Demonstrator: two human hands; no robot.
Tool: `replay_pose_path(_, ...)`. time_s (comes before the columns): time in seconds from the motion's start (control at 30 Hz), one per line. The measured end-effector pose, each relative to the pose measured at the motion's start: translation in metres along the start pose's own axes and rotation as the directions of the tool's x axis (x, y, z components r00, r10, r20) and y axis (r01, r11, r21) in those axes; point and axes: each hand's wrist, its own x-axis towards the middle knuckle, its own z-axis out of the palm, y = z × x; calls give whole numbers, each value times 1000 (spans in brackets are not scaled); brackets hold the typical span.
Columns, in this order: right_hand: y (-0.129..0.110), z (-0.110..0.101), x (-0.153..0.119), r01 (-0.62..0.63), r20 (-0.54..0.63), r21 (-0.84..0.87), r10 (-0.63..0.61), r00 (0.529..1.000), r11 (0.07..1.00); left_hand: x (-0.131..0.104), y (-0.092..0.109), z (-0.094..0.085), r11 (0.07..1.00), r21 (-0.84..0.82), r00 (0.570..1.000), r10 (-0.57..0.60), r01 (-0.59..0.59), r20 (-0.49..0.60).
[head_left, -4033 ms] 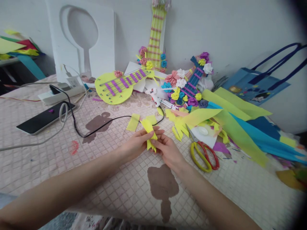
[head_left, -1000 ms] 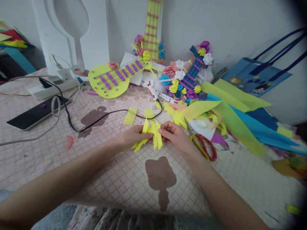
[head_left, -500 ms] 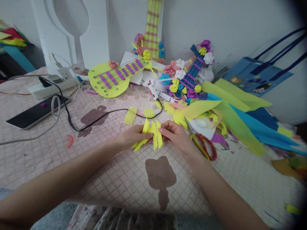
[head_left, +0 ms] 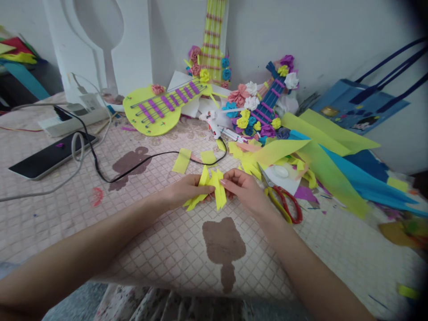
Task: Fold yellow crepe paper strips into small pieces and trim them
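Several folded strips of yellow paper (head_left: 219, 191) fan out between my hands, just above the quilted tablecloth (head_left: 160, 249). My left hand (head_left: 189, 189) pinches their left part between thumb and fingers. At their right edge, my right hand (head_left: 238, 183) has its thumb and forefinger closed on the outer strip. Behind my hands lie two flat yellow paper pieces (head_left: 181, 161) (head_left: 207, 157). Scissors (head_left: 284, 204) with red and yellow handles rest to the right of my right hand.
A glue gun (head_left: 212, 124) and its black cord (head_left: 147, 161) lie behind my hands. Decorated paper guitars (head_left: 154, 127) stand or lean at the back. Crepe paper (head_left: 334, 178) heaps at the right, near a blue bag (head_left: 347, 102). A phone (head_left: 50, 156) lies left.
The strips on the right have come together, closing the gap between them; the outer one now overlaps its neighbour. My hands have barely moved.
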Motion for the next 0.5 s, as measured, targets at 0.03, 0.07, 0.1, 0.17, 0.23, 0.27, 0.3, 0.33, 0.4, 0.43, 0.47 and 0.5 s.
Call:
replay_pose_path(0.03,0,0,0,8,3,-6,-8,1000,1000,0,1,0,1000,3,1000,0,0,-1)
replay_pose_path(0.07,1,0,0,15,5,-13,-14,1000,1000,-1,1,1,1000,9,1000,0,0,-3)
replay_pose_path(0.1,1,0,0,20,8,-20,-19,1000,1000,-1,2,1,1000,13,1000,0,0,-6)
replay_pose_path(0.17,1,1,0,26,12,-31,-25,1000,999,-2,4,2,1000,19,1000,-4,4,-13)
replay_pose_path(0.23,1,3,-1,28,17,-38,-27,999,999,-3,5,3,1000,22,1000,-12,13,-25)
replay_pose_path(0.27,0,3,-1,29,19,-39,-28,999,999,-3,6,4,1000,25,999,-17,18,-30)
replay_pose_path(0.3,0,4,-2,29,19,-41,-28,999,999,-3,6,4,999,29,999,-21,23,-34)
replay_pose_path(0.33,-1,5,-2,30,19,-44,-29,999,999,-4,6,4,999,33,999,-21,22,-37)
replay_pose_path(0.4,-1,7,-2,33,12,-55,-32,999,998,-3,6,5,999,39,999,-9,10,-39)
replay_pose_path(0.43,-1,7,-2,35,7,-65,-35,999,997,-3,6,5,999,43,999,0,1,-43)
replay_pose_path(0.47,-1,7,-3,38,1,-76,-38,999,996,-3,6,6,999,47,999,9,-6,-48)
replay_pose_path(0.5,0,7,-3,38,-5,-86,-39,999,996,-3,6,6,999,51,998,15,-12,-53)
